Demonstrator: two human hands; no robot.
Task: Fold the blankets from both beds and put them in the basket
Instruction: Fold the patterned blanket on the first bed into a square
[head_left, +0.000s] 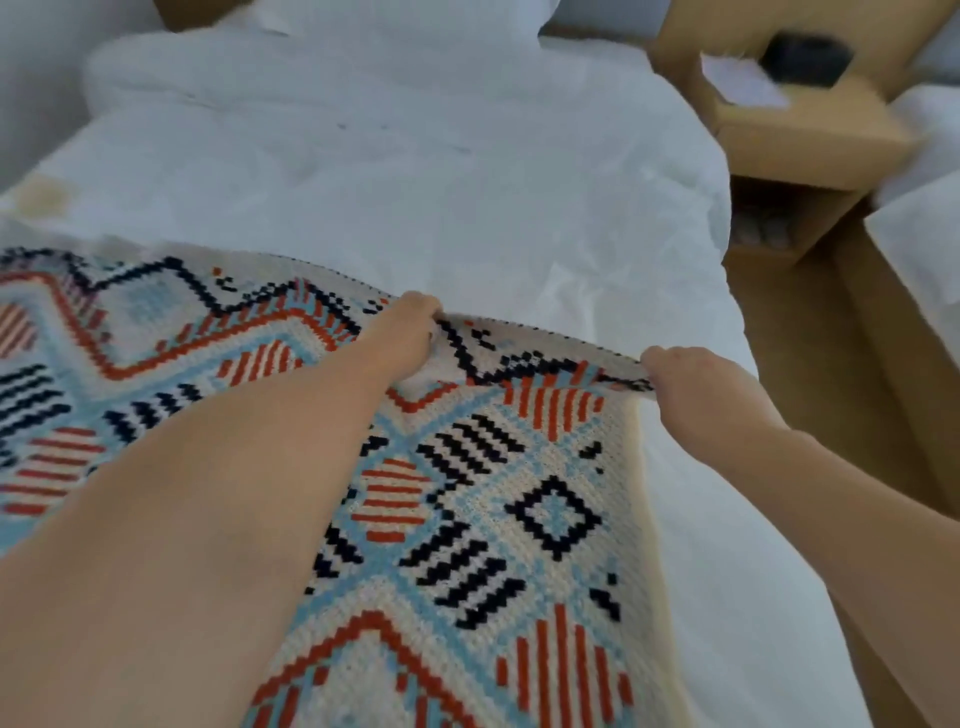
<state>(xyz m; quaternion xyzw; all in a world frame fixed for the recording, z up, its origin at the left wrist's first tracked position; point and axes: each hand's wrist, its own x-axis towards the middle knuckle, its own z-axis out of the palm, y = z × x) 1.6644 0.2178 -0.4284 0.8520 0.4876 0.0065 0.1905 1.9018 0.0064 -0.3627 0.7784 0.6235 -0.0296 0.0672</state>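
A knitted blanket (483, 499) with red, navy and light-blue geometric patterns on cream lies spread across the lower part of a white bed (415, 171). My left hand (408, 332) pinches the blanket's far edge near its middle. My right hand (685, 376) grips the same edge at the blanket's right corner, lifting it slightly off the sheet. Both forearms reach forward over the blanket. No basket is in view.
A wooden nightstand (810, 130) stands right of the bed, with a dark object (805, 60) and white paper (743, 83) on top. A second white bed (919, 218) shows at the far right edge. White pillows (363, 21) lie at the head.
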